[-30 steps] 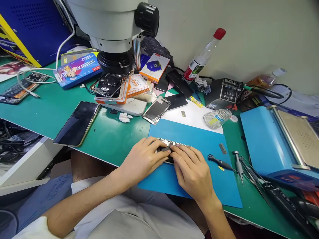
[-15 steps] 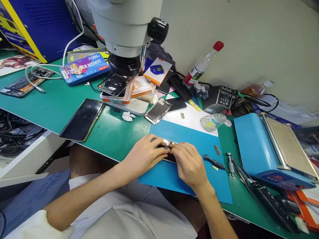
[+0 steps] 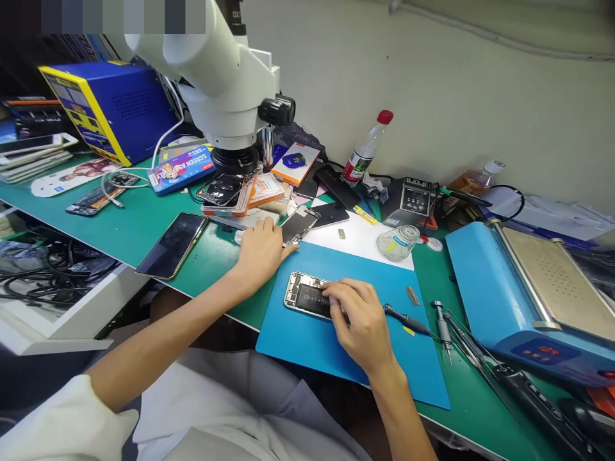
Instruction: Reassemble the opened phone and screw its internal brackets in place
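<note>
An opened phone with its black battery and inner parts showing lies on the blue mat. My right hand is bent over the phone's right end, fingers on it and thumb near its front edge; this end is hidden. To the left, my left hand reaches past the mat's back left corner, palm down, thumb out to the side. Its thumb is close to the lower edge of a detached phone screen; whether they touch I cannot tell. A crumpled white tissue is mostly covered by this hand.
A microscope overhangs stacked boxes at the back. A dark phone lies at left. A glass jar, a black-handled tool, a screwdriver and tweezers are at right, beside a blue heating plate machine.
My left hand has left the opened phone and moved back and left, beside the detached screen. My right hand stays at the phone, now more uncovered. The view has tilted up.
</note>
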Available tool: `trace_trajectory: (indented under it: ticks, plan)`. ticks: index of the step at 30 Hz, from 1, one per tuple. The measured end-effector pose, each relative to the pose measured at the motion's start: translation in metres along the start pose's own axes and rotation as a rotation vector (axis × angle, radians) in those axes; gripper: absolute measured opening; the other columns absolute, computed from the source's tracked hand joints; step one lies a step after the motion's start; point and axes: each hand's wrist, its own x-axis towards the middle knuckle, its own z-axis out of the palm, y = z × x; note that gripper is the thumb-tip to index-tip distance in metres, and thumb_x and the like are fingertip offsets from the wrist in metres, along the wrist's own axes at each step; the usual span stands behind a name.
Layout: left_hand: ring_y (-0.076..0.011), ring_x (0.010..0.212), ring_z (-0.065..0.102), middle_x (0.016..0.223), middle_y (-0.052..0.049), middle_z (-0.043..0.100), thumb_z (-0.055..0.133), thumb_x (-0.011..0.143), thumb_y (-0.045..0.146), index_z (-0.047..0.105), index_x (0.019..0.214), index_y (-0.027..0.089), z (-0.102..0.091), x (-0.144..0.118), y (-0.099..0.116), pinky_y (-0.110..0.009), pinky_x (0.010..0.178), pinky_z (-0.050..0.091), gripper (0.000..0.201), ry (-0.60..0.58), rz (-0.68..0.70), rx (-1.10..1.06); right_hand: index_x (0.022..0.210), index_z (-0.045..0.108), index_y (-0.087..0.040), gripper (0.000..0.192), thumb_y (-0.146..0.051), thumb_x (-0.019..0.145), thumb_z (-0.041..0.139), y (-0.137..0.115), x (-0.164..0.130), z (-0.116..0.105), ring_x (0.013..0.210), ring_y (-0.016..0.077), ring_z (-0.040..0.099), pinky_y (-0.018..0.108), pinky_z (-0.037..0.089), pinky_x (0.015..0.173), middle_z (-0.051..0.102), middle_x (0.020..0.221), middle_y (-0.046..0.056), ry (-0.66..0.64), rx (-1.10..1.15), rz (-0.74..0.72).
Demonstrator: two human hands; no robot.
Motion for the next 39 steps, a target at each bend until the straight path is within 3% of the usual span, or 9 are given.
trace_trajectory:
  ticks: [5,9,13,18,28,34,39]
  plan:
    - [-0.0274,0.122,0.072,0.141,-0.012,0.070,0.073,0.106,0.045,0.067,0.140,0.018,0.003,0.006,0.023,-0.051,0.103,0.064,0.043,-0.041,-0.103,0.073,0.125,0.070,-0.016,0.029,-0.039,0.108,0.069,0.003,-0.005,-0.002,0.114,0.0193,0.070,0.040,0.065,0.100,0.071,0.126,0.009,0.059,0.036,0.018]
    - [-0.0281,0.124,0.071,0.143,-0.012,0.069,0.073,0.106,0.045,0.067,0.142,0.019,0.003,0.016,0.029,-0.052,0.105,0.063,0.045,-0.023,-0.159,0.074,0.124,0.070,-0.016,0.027,-0.038,0.108,0.069,0.003,-0.004,-0.002,0.114,0.0192,0.070,0.040,0.064,0.100,0.071,0.124,0.009,0.087,0.059,0.000]
    - [-0.0286,0.125,0.071,0.144,-0.013,0.068,0.074,0.106,0.044,0.067,0.142,0.018,0.003,0.028,0.026,-0.052,0.105,0.063,0.045,-0.022,-0.185,-0.007,0.125,0.070,-0.017,0.028,-0.038,0.108,0.068,0.003,-0.003,-0.002,0.113,0.0192,0.070,0.040,0.065,0.100,0.071,0.124,0.009,0.107,0.067,-0.001]
    - [-0.0286,0.125,0.071,0.145,-0.012,0.068,0.074,0.106,0.043,0.066,0.142,0.019,-0.001,0.035,0.012,-0.052,0.105,0.063,0.045,-0.018,-0.173,-0.258,0.128,0.070,-0.017,0.031,-0.041,0.108,0.068,0.003,-0.004,-0.002,0.112,0.0190,0.070,0.040,0.065,0.100,0.071,0.126,0.009,0.128,0.065,0.018]
    - [-0.0254,0.116,0.073,0.137,-0.011,0.071,0.073,0.106,0.043,0.067,0.140,0.018,0.018,-0.014,0.010,-0.047,0.098,0.066,0.042,-0.151,-0.080,-0.938,0.128,0.070,-0.016,0.032,-0.042,0.108,0.069,0.000,-0.008,0.005,0.112,0.0189,0.071,0.040,0.065,0.100,0.071,0.127,0.009,0.050,0.087,0.028]
    - [-0.0187,0.095,0.072,0.120,-0.007,0.072,0.071,0.107,0.043,0.066,0.135,0.018,0.021,-0.033,0.015,-0.037,0.082,0.066,0.038,-0.187,-0.086,-1.070,0.124,0.070,-0.015,0.030,-0.041,0.108,0.069,-0.003,-0.009,0.010,0.105,0.0167,0.071,0.037,0.065,0.095,0.072,0.122,0.008,-0.005,0.005,-0.007]
    - [-0.0122,0.074,0.060,0.101,0.000,0.067,0.072,0.104,0.031,0.063,0.129,0.019,0.024,-0.033,0.019,-0.028,0.068,0.054,0.029,-0.196,-0.075,-1.097,0.116,0.071,-0.015,0.024,-0.038,0.108,0.069,-0.004,-0.005,0.011,0.101,0.0153,0.071,0.034,0.065,0.093,0.073,0.117,0.007,0.009,-0.048,-0.002]
